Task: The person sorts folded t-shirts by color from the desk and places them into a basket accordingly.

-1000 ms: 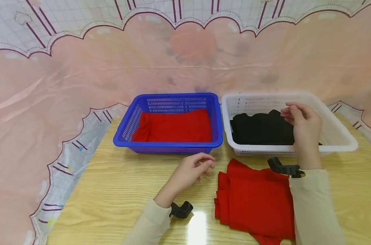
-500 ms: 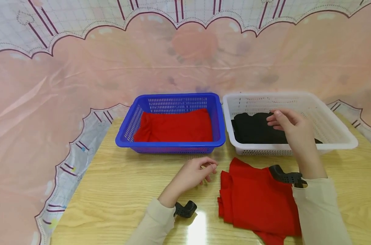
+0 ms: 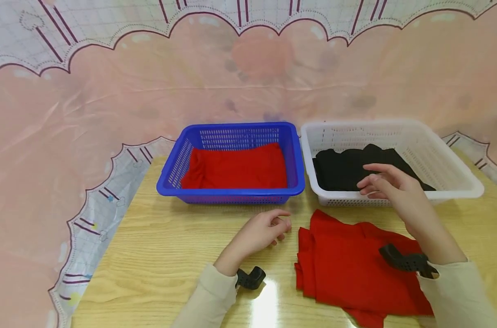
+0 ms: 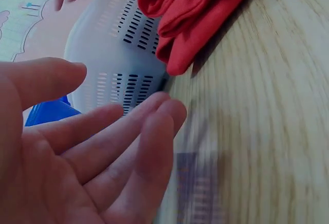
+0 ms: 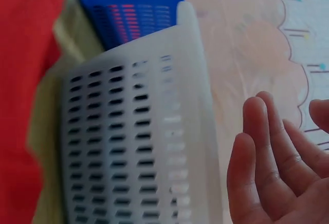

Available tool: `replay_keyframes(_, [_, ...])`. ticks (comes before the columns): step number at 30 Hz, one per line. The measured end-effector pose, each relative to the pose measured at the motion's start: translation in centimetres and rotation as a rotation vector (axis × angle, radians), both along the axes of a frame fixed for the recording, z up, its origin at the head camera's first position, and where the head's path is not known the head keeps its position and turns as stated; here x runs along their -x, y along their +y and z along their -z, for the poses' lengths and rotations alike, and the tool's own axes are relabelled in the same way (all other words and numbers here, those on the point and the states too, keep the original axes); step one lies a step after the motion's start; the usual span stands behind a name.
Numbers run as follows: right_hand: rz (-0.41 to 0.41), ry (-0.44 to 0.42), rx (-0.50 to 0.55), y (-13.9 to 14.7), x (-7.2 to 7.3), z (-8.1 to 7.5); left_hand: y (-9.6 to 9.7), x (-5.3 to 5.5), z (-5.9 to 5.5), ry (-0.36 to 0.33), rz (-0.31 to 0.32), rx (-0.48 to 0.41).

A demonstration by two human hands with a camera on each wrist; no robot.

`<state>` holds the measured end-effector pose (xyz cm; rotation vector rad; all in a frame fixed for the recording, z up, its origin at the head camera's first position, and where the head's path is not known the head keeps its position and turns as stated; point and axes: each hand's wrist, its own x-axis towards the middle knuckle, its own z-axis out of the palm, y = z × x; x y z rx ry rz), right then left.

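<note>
In the head view, a folded red cloth [image 3: 355,269] lies on the table in front of the white basket [image 3: 457,193]. My right hand [image 3: 396,184] hovers over that basket's front rim with loosely bent fingers and holds nothing. Inside the basket rests a folded black cloth [image 3: 346,168]. To the left of the red cloth, my left hand [image 3: 260,232] is held over the table, its fingers relaxed and nothing in them. The left wrist view shows the red cloth's folded layers [image 4: 190,23] beyond the fingertips. Another red cloth [image 3: 240,168] lies in the blue basket [image 3: 232,193].
The two baskets stand side by side at the back of the wooden table [image 3: 150,264]. Behind them hangs a pink patterned curtain [image 3: 170,91], which also runs down the left side. Each wrist wears a black camera mount [image 3: 250,278].
My right hand has come back from above the white basket's inside toward its front rim, its forearm swinging right. My left hand has barely moved. The cloths stay where they were.
</note>
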<state>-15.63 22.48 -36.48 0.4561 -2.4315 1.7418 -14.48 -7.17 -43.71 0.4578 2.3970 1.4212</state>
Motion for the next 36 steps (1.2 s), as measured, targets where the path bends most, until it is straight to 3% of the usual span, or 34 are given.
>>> replay_keyframes(5, [-0.039, -0.022, -0.088, 1.6, -1.5, 1.0, -0.2, 0.0, 0.1, 0.004, 0.002, 0.021])
replay_keyframes(13, [-0.073, -0.107, -0.136, 4.2, -3.1, 3.1, -0.3, 0.1, 0.5, -0.063, 0.057, -0.063])
replay_keyframes(19, [-0.169, -0.170, 0.034, 6.2, -3.7, 4.1, 0.2, 0.0, 0.9, -0.070, 0.093, -0.069])
replay_keyframes(21, [-0.164, -0.174, 0.038, 6.6, -4.0, 4.2, 0.3, -0.1, 1.1, -0.081, 0.104, -0.068])
replay_keyframes(27, [-0.115, -0.225, -0.093, 8.0, -4.3, 5.0, 0.9, -0.5, 1.5, -0.132, 0.146, -0.065])
replay_keyframes(36, [-0.006, -0.486, -0.368, 10.7, -3.9, 6.4, 1.4, -0.6, 1.7, -0.223, 0.090, -0.073])
